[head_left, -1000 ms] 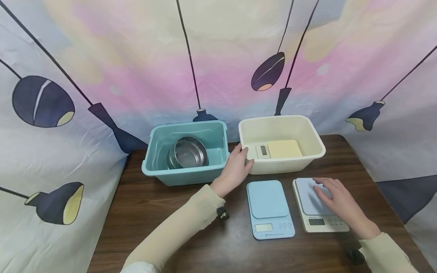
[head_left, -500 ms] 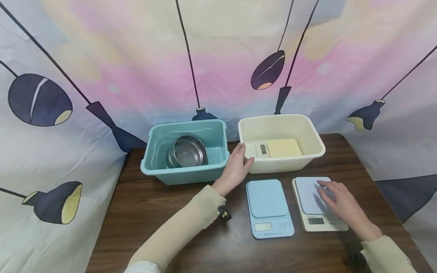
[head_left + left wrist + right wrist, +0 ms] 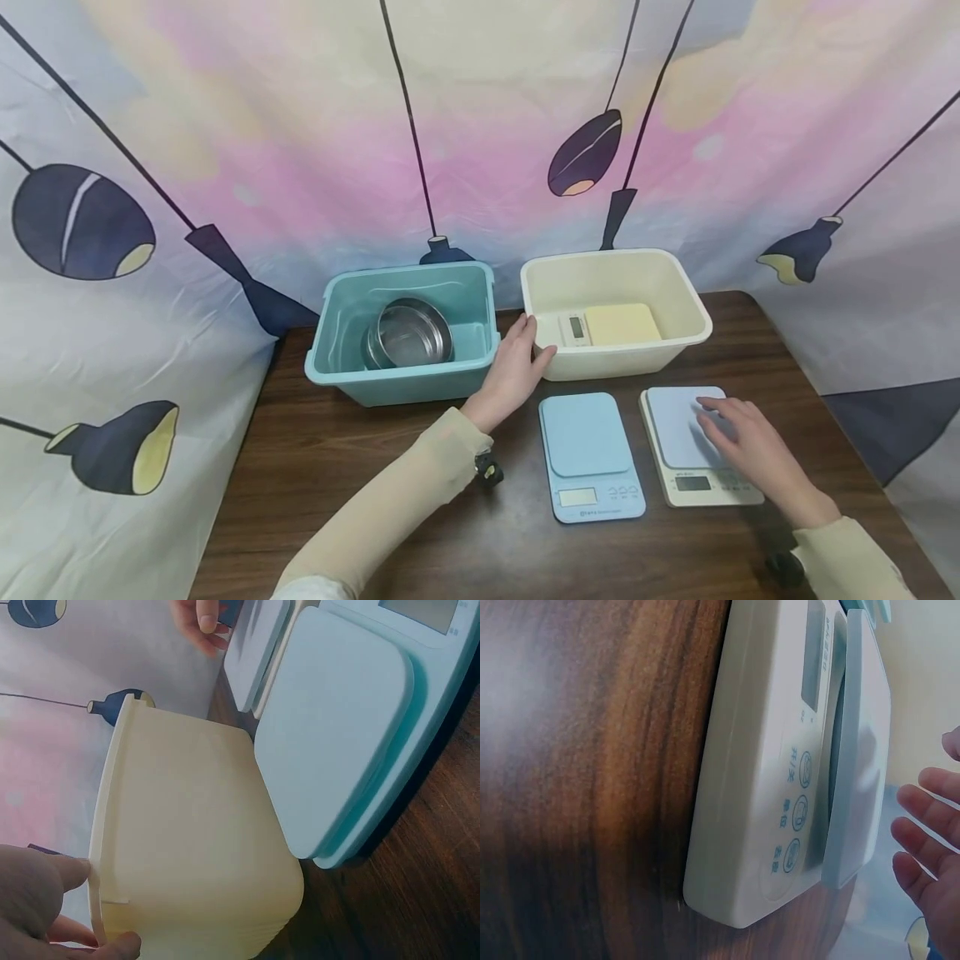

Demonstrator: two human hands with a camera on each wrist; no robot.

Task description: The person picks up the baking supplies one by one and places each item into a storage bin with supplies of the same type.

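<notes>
My left hand [image 3: 512,372] touches the near left corner of a cream plastic basin [image 3: 611,362], its thumb at the front rim [image 3: 96,871] and its straight fingers along the left side. Inside that basin lies a kitchen scale with a pale yellow platform [image 3: 622,323]. Over the platform of a white kitchen scale [image 3: 694,482], my right hand [image 3: 757,450] hovers with loosely bent fingers and holds nothing. A gap shows between those fingers and the platform [image 3: 861,750] in the right wrist view. Between the hands lies a light blue kitchen scale [image 3: 588,437].
A teal basin [image 3: 405,385] with round metal bowls [image 3: 412,333] in it stands left of the cream one. Both stand at the back of the dark wooden table [image 3: 322,467]. Behind hangs a patterned curtain [image 3: 315,125].
My left fingers have straightened from over the cream basin's rim to along its side. My right hand has shifted slightly right over the white scale.
</notes>
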